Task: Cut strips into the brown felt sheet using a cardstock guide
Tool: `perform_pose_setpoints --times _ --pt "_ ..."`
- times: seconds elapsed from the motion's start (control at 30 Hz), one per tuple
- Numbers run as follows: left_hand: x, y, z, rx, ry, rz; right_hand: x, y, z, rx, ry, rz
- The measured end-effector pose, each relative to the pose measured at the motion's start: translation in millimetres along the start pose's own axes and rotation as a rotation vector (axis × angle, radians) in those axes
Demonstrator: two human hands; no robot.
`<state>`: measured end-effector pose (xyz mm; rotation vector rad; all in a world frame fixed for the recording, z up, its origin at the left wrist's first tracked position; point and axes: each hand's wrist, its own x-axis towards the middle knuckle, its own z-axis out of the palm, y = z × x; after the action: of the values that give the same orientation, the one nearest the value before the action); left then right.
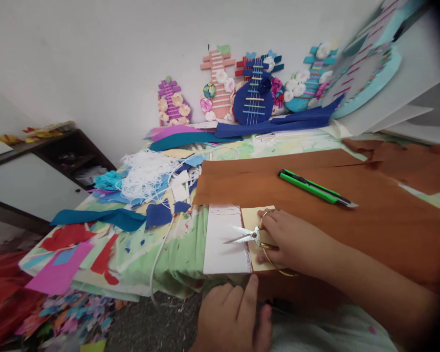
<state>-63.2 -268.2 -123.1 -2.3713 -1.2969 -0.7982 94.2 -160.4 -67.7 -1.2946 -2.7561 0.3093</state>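
Gold-handled scissors (254,236) are in my right hand (291,239), its fingers through and around the handles. Their blades stand apart, pointing left over a white board (223,239). Beneath that hand lies a pale yellow card (254,212), its left edge along a dark rough line on the board. My left hand (229,313) is at the table's front edge, index finger stretched to the board's lower edge, thumb apart and other fingers bent. Brown sheet material (381,234) extends under and behind the card. A green utility knife (311,187) lies on it, blade out.
White string (146,176) and coloured scraps (68,259) cover the table's left side. Several decorated lute-shaped crafts (254,98) lean on the back wall. A low cabinet (51,176) stands at left. More scraps (66,313) lie on the floor by a red bag (2,298).
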Motion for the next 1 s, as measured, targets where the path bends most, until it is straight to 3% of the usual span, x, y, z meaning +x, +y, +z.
perform_pose_setpoints --times 0.4,0.63,0.83,0.9,1.0 --pt "19.5 0.6 4.1 0.098 -0.206 -0.077 -3.2 -0.8 -0.6 0.002 0.031 0.02" --pt "42.1 -8.5 0.2 -0.043 -0.178 0.004 -2.8 11.6 -12.6 0.095 0.027 0.116" --pt "57.7 -8.0 5.0 -0.03 -0.44 0.008 -18.5 44.1 -40.2 0.145 0.188 0.389" --pt "61.2 -6.0 7.8 0.018 -0.424 0.005 -31.7 66.8 -52.7 0.161 0.265 0.515" --pt "61.9 -5.0 15.3 0.028 -0.288 0.018 -54.8 111.3 -66.3 0.036 0.312 0.764"
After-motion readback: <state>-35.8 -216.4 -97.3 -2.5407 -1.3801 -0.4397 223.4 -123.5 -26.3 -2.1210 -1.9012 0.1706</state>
